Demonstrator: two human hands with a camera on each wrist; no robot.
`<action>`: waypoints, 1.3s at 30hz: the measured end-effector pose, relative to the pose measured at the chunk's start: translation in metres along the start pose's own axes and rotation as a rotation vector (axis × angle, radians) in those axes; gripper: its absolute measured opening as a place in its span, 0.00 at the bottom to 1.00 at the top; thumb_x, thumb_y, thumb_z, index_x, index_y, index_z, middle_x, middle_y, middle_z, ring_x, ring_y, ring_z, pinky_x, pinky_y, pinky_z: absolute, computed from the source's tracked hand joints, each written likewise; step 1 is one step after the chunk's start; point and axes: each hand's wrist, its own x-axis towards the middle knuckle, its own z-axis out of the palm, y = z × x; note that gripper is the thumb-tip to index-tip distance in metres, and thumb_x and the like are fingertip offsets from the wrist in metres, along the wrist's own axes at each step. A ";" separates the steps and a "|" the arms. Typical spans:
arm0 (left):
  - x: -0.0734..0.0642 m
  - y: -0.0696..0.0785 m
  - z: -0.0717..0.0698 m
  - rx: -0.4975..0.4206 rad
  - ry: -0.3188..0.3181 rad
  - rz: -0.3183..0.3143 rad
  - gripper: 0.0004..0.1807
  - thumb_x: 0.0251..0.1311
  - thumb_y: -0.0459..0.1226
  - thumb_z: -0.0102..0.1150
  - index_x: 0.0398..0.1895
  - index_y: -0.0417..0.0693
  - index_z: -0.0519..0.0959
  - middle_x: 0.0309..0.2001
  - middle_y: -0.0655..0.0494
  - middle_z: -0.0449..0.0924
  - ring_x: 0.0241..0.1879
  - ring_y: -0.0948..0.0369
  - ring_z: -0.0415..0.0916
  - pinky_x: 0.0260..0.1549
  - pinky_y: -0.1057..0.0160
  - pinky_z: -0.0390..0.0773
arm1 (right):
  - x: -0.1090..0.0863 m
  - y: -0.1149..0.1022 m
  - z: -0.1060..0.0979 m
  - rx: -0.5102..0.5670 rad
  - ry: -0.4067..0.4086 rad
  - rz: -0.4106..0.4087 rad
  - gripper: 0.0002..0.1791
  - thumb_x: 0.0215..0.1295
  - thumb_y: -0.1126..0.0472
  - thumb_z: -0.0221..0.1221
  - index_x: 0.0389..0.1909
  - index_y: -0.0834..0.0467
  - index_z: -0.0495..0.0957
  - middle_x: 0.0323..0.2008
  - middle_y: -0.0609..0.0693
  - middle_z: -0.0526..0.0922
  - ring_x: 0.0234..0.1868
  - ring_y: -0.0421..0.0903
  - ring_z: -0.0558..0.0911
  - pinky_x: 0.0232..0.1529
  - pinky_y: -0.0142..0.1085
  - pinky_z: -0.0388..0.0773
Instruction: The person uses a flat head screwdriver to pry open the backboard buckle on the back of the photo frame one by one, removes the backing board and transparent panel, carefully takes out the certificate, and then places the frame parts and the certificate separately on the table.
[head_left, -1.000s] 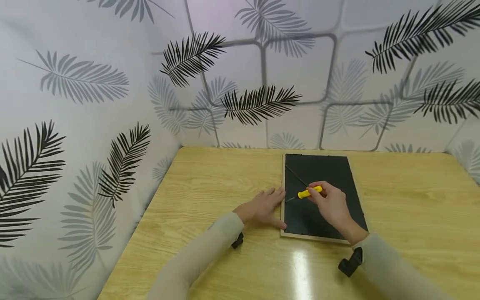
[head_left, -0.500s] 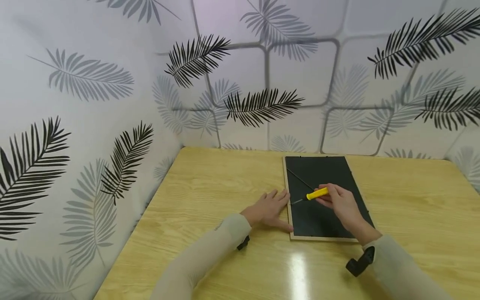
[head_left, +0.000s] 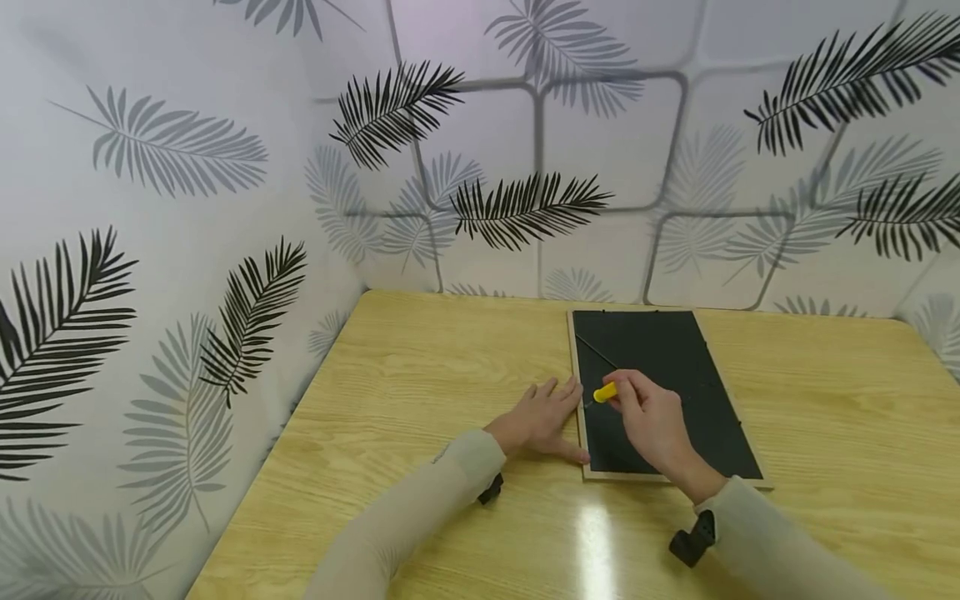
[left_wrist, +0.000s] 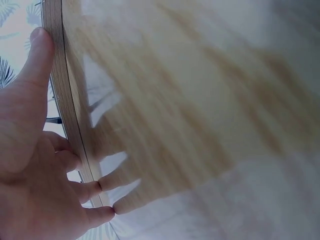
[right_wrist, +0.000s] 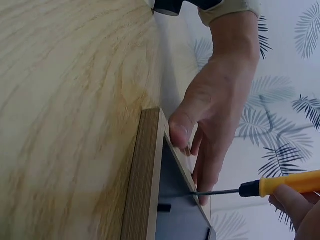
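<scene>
A picture frame lies back side up on the table, with a thin wooden rim (head_left: 626,476) and a black backing (head_left: 660,337). My left hand (head_left: 538,421) rests along its left edge, fingers spread and thumb near the front corner. In the left wrist view its fingertips touch the wooden side (left_wrist: 65,85). My right hand (head_left: 654,421) grips the yellow handle of a screwdriver (right_wrist: 287,183). The thin metal shaft points to the inner left edge of the frame, close by the left fingers. Small dark tabs (right_wrist: 164,207) show along the inner rim.
A thin dark strut or cord (head_left: 596,350) runs diagonally over the backing. The wood-grain table (head_left: 420,367) meets a wall covering with leaf prints (head_left: 480,150) at its back and left. Both wrists carry black cameras (head_left: 693,537).
The right hand first drew back a little to the right, then came left again, with the screwdriver handle now tilted more steeply. The left hand keeps its place on the frame's edge.
</scene>
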 end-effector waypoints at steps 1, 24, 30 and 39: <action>0.001 0.000 -0.001 0.004 0.002 0.001 0.63 0.44 0.74 0.51 0.76 0.52 0.39 0.75 0.57 0.33 0.73 0.51 0.36 0.66 0.47 0.45 | 0.000 -0.003 0.002 -0.031 0.012 -0.016 0.18 0.75 0.55 0.45 0.43 0.62 0.79 0.38 0.58 0.84 0.36 0.50 0.85 0.30 0.33 0.80; 0.002 -0.004 -0.003 -0.023 -0.038 -0.013 0.62 0.45 0.73 0.52 0.76 0.52 0.38 0.75 0.57 0.32 0.73 0.51 0.35 0.67 0.47 0.44 | 0.005 0.007 -0.002 0.066 0.005 0.086 0.23 0.76 0.51 0.41 0.49 0.65 0.75 0.46 0.60 0.80 0.45 0.53 0.83 0.40 0.35 0.78; 0.001 -0.004 -0.001 -0.038 -0.045 0.021 0.62 0.47 0.72 0.51 0.76 0.51 0.37 0.75 0.57 0.31 0.73 0.50 0.34 0.67 0.47 0.43 | 0.006 0.025 -0.021 0.287 0.058 0.276 0.28 0.76 0.49 0.39 0.55 0.71 0.70 0.50 0.64 0.77 0.47 0.48 0.82 0.40 0.27 0.77; -0.001 0.000 -0.006 -0.081 -0.062 0.009 0.61 0.50 0.71 0.51 0.76 0.49 0.36 0.75 0.54 0.31 0.73 0.50 0.33 0.67 0.46 0.42 | 0.010 0.044 -0.087 0.866 0.090 0.420 0.17 0.74 0.51 0.44 0.49 0.61 0.67 0.37 0.45 0.83 0.39 0.38 0.84 0.41 0.33 0.77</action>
